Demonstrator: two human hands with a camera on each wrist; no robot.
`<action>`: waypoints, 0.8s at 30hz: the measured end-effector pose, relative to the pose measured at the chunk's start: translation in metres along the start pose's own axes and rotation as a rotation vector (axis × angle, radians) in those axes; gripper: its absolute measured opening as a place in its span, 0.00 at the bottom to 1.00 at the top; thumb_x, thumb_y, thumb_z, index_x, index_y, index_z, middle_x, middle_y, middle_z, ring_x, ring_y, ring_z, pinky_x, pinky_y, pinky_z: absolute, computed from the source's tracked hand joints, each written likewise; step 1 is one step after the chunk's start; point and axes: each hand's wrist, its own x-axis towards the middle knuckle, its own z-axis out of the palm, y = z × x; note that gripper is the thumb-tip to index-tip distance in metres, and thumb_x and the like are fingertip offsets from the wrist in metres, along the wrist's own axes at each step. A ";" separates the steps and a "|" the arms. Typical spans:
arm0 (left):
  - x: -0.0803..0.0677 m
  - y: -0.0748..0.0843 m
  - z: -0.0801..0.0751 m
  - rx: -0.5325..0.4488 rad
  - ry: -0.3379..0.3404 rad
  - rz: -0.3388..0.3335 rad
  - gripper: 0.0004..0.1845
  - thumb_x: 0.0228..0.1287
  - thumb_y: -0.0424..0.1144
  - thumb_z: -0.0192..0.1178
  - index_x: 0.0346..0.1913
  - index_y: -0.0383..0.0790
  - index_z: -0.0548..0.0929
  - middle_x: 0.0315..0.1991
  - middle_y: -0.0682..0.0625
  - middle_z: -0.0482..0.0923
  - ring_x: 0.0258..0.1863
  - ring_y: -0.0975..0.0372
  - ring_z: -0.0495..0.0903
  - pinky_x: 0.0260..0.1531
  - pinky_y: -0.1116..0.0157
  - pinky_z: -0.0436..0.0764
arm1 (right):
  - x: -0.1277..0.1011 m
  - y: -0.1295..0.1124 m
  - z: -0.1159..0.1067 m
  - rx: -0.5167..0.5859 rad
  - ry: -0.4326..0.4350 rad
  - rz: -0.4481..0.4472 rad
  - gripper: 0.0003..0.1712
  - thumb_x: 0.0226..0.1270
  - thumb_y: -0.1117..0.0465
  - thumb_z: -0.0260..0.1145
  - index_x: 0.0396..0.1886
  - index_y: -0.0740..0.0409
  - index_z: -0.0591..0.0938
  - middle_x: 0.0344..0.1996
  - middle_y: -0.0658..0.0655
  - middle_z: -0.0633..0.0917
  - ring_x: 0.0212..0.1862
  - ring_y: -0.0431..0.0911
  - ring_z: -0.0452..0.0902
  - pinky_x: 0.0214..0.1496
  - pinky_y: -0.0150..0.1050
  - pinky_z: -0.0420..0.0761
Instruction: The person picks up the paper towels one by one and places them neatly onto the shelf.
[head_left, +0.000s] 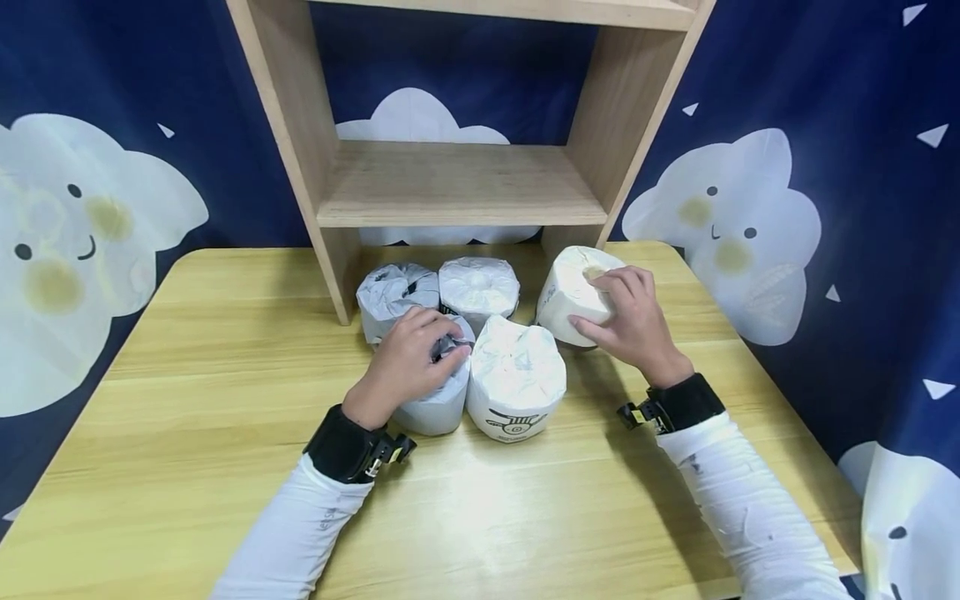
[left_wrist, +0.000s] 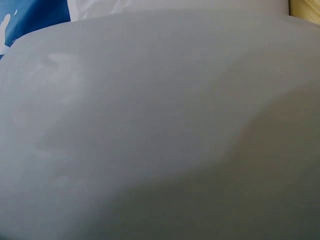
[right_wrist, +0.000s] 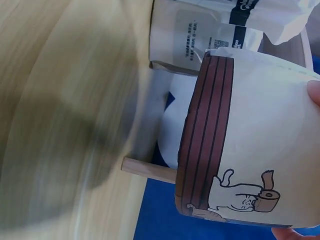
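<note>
In the head view my right hand (head_left: 633, 321) grips a cream-wrapped toilet paper roll (head_left: 562, 304), thumb on the near side and fingers at its top hollow. The roll is tilted; its brown striped band and cat drawing (right_wrist: 245, 195) show in the right wrist view. My left hand (head_left: 408, 358) holds a grey-wrapped toilet paper roll (head_left: 431, 412) from above, fingers and thumb at the gathered top. That grey wrapper (left_wrist: 150, 100) fills the left wrist view. Touching it on the right stands a white-wrapped roll (head_left: 517, 379) with a black drawing.
Behind, another grey roll (head_left: 397, 292) and a white roll (head_left: 480, 287) stand side by side at the foot of a wooden shelf unit (head_left: 461, 187). The wooden table (head_left: 225, 417) spreads around them. A dark blue curtain (head_left: 247, 167) with cloud faces hangs behind.
</note>
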 end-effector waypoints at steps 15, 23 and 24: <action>-0.001 0.000 0.000 0.001 0.001 -0.005 0.10 0.59 0.43 0.64 0.36 0.39 0.85 0.37 0.47 0.82 0.43 0.51 0.77 0.49 0.54 0.73 | 0.007 -0.011 -0.016 -0.018 0.043 -0.063 0.33 0.56 0.43 0.66 0.42 0.71 0.78 0.41 0.68 0.77 0.47 0.65 0.68 0.52 0.58 0.62; -0.002 0.000 -0.001 -0.004 0.014 0.005 0.10 0.58 0.43 0.65 0.36 0.38 0.84 0.36 0.47 0.82 0.42 0.51 0.77 0.47 0.54 0.74 | 0.015 -0.018 -0.022 -0.007 0.059 -0.074 0.35 0.58 0.40 0.65 0.43 0.71 0.78 0.42 0.68 0.77 0.48 0.65 0.68 0.52 0.58 0.63; -0.002 0.000 0.000 -0.004 0.013 0.005 0.10 0.58 0.43 0.65 0.36 0.38 0.84 0.36 0.47 0.82 0.42 0.51 0.77 0.47 0.54 0.74 | 0.016 -0.019 -0.023 -0.009 0.057 -0.077 0.35 0.58 0.39 0.65 0.43 0.71 0.78 0.42 0.68 0.77 0.48 0.65 0.68 0.52 0.58 0.63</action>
